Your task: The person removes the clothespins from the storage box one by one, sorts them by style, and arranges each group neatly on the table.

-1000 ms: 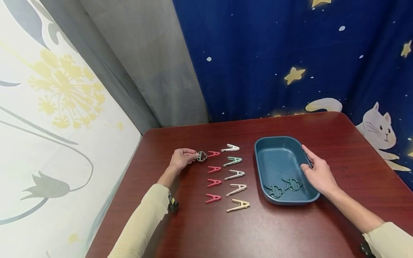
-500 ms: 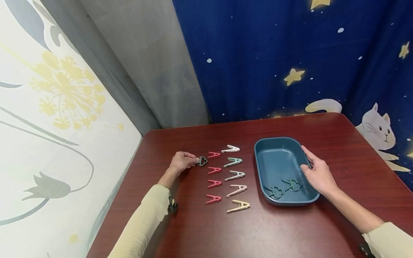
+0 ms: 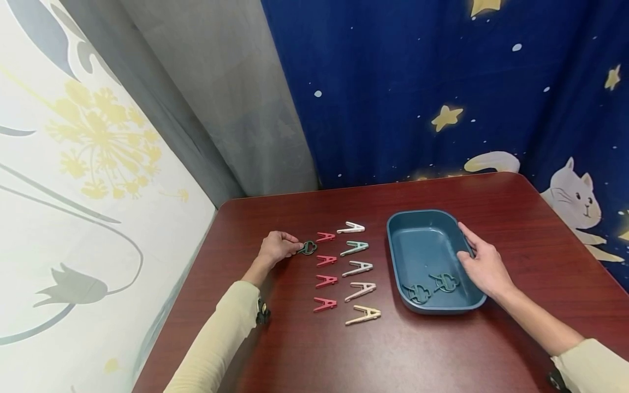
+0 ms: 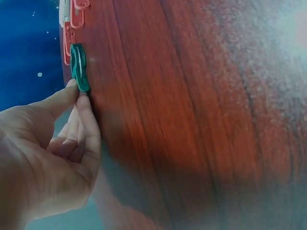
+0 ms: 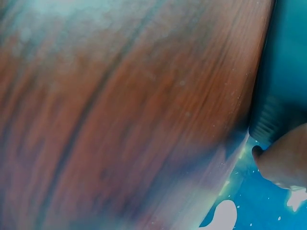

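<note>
My left hand (image 3: 278, 248) pinches one end of a small dark green clip (image 3: 308, 248) with a rounded, cloud-like outline. In the left wrist view the thumb and forefinger hold that clip (image 4: 79, 67) at its tip, close to the table surface. To its right lie a column of several red clothespins (image 3: 326, 280) and a column of several pale ones in white, mint and yellow (image 3: 360, 291). A blue plastic bin (image 3: 399, 273) stands farther right, with two similar green clips (image 3: 444, 282) inside. My right hand (image 3: 486, 267) grips the bin's right rim, thumb over the edge.
The dark red wooden table (image 3: 393, 355) meets a painted white wall (image 3: 98, 229) at the left. A grey curtain (image 3: 245, 109) and a blue starry curtain (image 3: 393, 98) hang behind its far edge.
My left hand has moved the green clip slightly nearer and lower, and it now lies flatter, away from the top red clothespin. The right hand stays on the bin.
</note>
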Motion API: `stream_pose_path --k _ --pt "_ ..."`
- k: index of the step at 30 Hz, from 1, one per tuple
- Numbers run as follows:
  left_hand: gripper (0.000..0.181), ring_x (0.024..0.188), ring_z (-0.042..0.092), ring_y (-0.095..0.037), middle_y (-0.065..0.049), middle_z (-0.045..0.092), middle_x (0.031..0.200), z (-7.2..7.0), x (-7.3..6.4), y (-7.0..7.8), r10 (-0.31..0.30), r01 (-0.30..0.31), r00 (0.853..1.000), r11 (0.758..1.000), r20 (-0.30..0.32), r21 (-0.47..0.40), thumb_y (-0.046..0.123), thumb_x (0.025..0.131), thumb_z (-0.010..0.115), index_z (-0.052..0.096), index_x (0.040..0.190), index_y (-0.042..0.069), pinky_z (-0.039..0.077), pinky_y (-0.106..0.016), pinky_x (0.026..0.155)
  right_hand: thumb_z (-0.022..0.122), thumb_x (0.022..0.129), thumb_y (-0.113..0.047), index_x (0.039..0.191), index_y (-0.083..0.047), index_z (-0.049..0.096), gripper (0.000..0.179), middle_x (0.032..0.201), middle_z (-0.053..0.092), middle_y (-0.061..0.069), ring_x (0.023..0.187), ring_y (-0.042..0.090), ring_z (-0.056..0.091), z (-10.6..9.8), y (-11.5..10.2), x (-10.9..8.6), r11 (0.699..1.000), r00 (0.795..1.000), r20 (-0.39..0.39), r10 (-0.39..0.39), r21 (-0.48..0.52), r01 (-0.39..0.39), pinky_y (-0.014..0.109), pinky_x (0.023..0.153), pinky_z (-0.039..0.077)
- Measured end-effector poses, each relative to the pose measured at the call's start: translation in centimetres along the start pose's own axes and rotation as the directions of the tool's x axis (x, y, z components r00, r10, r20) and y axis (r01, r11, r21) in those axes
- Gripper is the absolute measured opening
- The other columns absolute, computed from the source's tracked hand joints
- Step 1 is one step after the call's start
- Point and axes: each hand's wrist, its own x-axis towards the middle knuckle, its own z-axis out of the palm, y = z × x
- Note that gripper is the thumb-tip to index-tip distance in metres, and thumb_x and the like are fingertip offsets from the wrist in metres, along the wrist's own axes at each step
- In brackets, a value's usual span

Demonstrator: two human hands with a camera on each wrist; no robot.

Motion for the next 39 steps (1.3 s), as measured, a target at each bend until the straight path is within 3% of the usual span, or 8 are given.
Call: stream_pose_path --k 4,10,14,19,26,34,37,39 --pt "0.021 0.078 0.069 -0.021 -0.005 0.077 0.085 -0.2 0.1 0.5 0.039 -0.037 0.999 0.997 -0.027 0.062 0.027 0.095 0.084 0.079 0.101 0.008 0.057 -0.033 0.070 0.055 0.102 -0.001 0.168 -0.012 0.030 0.071 0.153 0.048 0.031 0.130 0.045 0.057 0.0 0.0 0.0 1.000 1.000 -0.003 0.001 0.004 -0.001 0.009 0.077 0.034" --pt "0.019 0.096 0.067 -0.028 -0.005 0.078 0.100 -0.9 0.8 2.1 0.095 -0.069 0.979 0.987 -0.181 0.143 0.029 0.102 0.071 0.079 0.100 0.012 0.050 -0.046 0.089 0.056 0.102 0.000 0.167 -0.010 0.031 0.071 0.153 0.049 0.032 0.129 0.045 0.058 0.0 -0.1 -0.1 1.000 1.000 -0.001 -0.006 0.003 0.006 0.011 0.075 0.035" --pt "0.018 0.101 0.070 -0.028 -0.006 0.078 0.105 -1.1 1.4 4.3 0.145 -0.119 0.947 0.987 -0.288 0.105 0.027 0.104 0.068 0.076 0.106 0.012 0.049 -0.050 0.096 0.056 0.102 0.000 0.167 -0.009 0.031 0.070 0.153 0.048 0.032 0.130 0.046 0.057 0.0 0.0 -0.1 1.000 1.000 0.001 -0.006 0.008 0.006 0.010 0.075 0.035" --pt "0.022 0.102 0.073 -0.024 -0.006 0.078 0.108 -0.3 1.3 8.3 0.263 -0.265 0.887 0.963 -0.379 0.050 0.028 0.104 0.070 0.076 0.118 0.012 0.049 -0.047 0.100 0.055 0.103 -0.001 0.167 -0.009 0.031 0.070 0.153 0.048 0.032 0.130 0.046 0.057 0.0 0.1 -0.1 1.000 1.000 0.005 0.001 0.010 -0.001 0.009 0.076 0.035" --pt "0.041 0.119 0.070 -0.022 -0.006 0.072 0.133 2.9 -0.4 14.9 0.463 -0.487 0.824 0.873 -0.327 0.008 0.027 0.104 0.071 0.066 0.140 0.008 0.052 -0.038 0.103 0.055 0.102 -0.001 0.167 -0.009 0.032 0.069 0.151 0.050 0.031 0.125 0.042 0.060 0.1 0.1 0.0 1.000 1.000 -0.003 -0.004 0.008 0.004 0.011 0.075 0.035" --pt "0.052 0.125 0.067 -0.011 0.002 0.071 0.137 8.4 -3.5 20.4 0.664 -0.682 0.711 0.731 -0.231 0.002 0.030 0.099 0.079 0.064 0.146 0.014 0.051 -0.028 0.103 0.055 0.102 0.001 0.167 -0.009 0.031 0.070 0.151 0.050 0.033 0.127 0.045 0.060 0.1 0.1 0.0 1.000 1.000 -0.007 -0.006 0.016 0.006 0.010 0.074 0.035" --pt "0.055 0.125 0.066 -0.007 0.002 0.072 0.137 11.0 -4.8 21.4 0.678 -0.692 0.714 0.721 -0.176 -0.031 0.030 0.096 0.082 0.064 0.147 0.015 0.049 -0.026 0.105 0.055 0.101 0.001 0.166 -0.008 0.033 0.069 0.150 0.051 0.033 0.124 0.044 0.062 0.1 0.1 0.0 1.000 1.000 -0.014 -0.008 0.014 0.008 0.010 0.074 0.035" --pt "0.058 0.125 0.066 -0.007 0.002 0.071 0.138 12.8 -5.8 21.7 0.669 -0.679 0.731 0.732 -0.134 -0.054 0.031 0.095 0.083 0.063 0.148 0.017 0.050 -0.025 0.104 0.055 0.101 0.001 0.166 -0.008 0.034 0.069 0.149 0.052 0.033 0.122 0.043 0.063 0.1 0.1 0.0 1.000 1.000 -0.019 -0.008 0.011 0.008 0.010 0.074 0.036"
